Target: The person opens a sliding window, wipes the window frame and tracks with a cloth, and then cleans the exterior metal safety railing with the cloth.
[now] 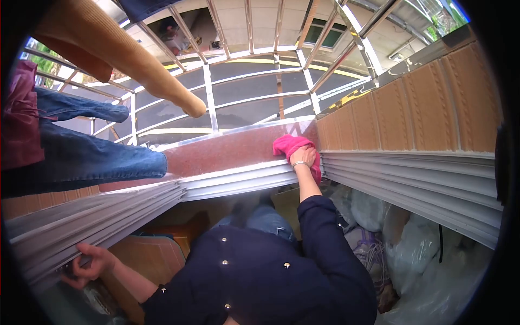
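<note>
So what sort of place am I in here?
Probably a home window or enclosed balcony: metal bars outside, a red sill between sliding tracks, and jeans hanging alongside.

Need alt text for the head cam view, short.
A person's right hand holds a pink cloth at the right end of a reddish window ledge. Their left hand, fingers curled, is by the window frame at left. Metal bars enclose the window outside; jeans hang at left.
</note>
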`<state>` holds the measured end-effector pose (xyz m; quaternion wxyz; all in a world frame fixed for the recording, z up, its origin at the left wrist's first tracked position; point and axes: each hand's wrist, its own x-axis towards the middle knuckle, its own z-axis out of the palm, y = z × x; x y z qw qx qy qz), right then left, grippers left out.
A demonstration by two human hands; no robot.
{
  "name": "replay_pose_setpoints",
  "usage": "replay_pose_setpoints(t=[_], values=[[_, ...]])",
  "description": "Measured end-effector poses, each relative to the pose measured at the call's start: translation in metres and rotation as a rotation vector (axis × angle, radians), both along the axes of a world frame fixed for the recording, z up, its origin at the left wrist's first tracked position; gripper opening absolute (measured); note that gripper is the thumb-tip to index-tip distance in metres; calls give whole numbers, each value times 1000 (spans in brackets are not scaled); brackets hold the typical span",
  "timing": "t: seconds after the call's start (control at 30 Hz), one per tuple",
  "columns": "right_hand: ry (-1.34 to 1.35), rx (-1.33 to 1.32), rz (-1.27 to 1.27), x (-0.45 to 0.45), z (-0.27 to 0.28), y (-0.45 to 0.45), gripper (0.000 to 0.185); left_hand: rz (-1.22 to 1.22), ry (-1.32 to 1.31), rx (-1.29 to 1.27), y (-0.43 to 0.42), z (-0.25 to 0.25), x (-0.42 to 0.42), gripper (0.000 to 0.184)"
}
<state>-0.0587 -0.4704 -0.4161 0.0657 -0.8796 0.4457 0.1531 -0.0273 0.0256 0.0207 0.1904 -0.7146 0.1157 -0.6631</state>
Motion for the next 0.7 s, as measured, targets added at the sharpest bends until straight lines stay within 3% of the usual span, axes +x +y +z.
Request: replay_pose_setpoints(t=[0.13,0.3,0.4,0.43,0.57,0.67,0.7], values=[[59,150,-267,35,-7,-29,63,-70,-4,-86,-2,-4,2,39],[6,146,-358,66,-5,-30,62,-73,-9,-74,-8,-3,6,38],[-380,359,335,48,-36,-46,62,-24,4,-33,-2,-1,3,38],[-315,303,344,45,-46,-48,62,-3,11,-24,-1,0,0,39],[-152,120,-237,40,-4,-9,67,34,-11,-53,2,-2,-1,38],[-47,158,-274,50,-3,-12,71,-1,-9,-45,2,-2,-1,37],[-125,146,-250,56,2,-16,64,-10,-8,-73,1,-3,-1,37]])
